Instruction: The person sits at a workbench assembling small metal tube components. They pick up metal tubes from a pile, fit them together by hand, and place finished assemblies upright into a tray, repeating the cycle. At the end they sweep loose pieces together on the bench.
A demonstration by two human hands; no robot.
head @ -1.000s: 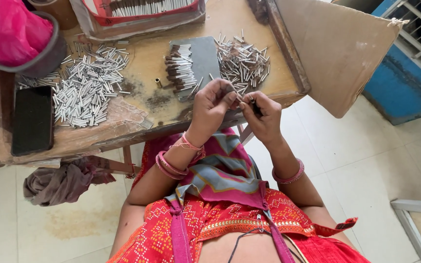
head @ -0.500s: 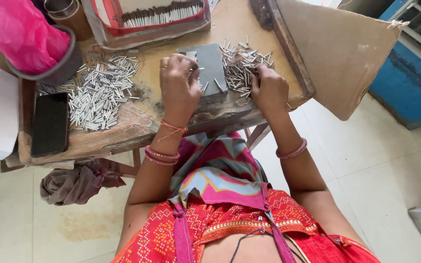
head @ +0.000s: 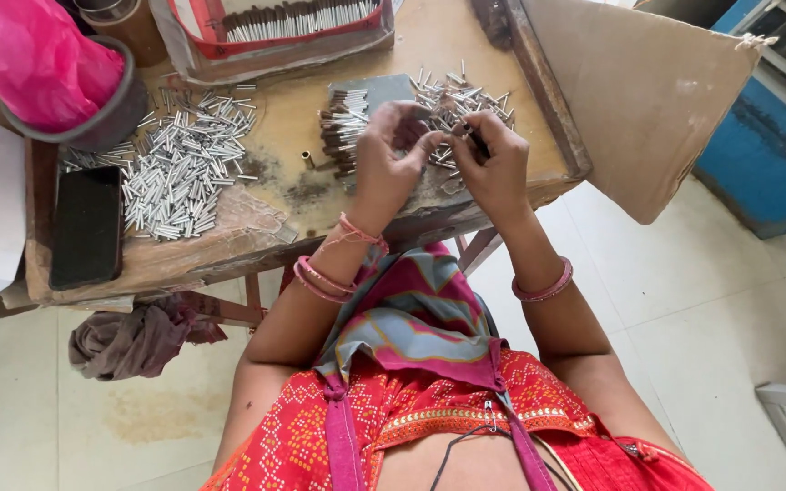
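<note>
A small silver tube (head: pixel 455 136) sits pinched between the fingertips of both hands, raised just above the near edge of the wooden table (head: pixel 429 45), over a scattered heap of silver tubes (head: pixel 466 100). The left hand (head: pixel 388 168) and the right hand (head: pixel 493 168) are brought together, thumbs and forefingers meeting on the little piece, the other fingers curled; how much of it each hand grips cannot be told, since the fingers hide most of it. Directly beneath the hands, at about 12 o'clock from them, lies a grey slab (head: pixel 379 89) with a neat stack of darker tubes (head: pixel 343 127) on its left side. At 9 o'clock from the hands a single brass-coloured tube (head: pixel 307 161) stands apart on the bare wood, and farther out the same way a broad spread of silver tubes (head: pixel 184 164) covers the tabletop. Beyond that, a black phone (head: pixel 86 227) rests flat near the table's left edge. At 11 o'clock a red-rimmed tray (head: pixel 284 41) holds rows of sticks, and a pink bag (head: pixel 29 55) fills a dark bowl at the far left corner. A cardboard sheet (head: pixel 639 100) leans at 2 o'clock, and a brown rag (head: pixel 134 341) hangs under the table at 8 o'clock.
</note>
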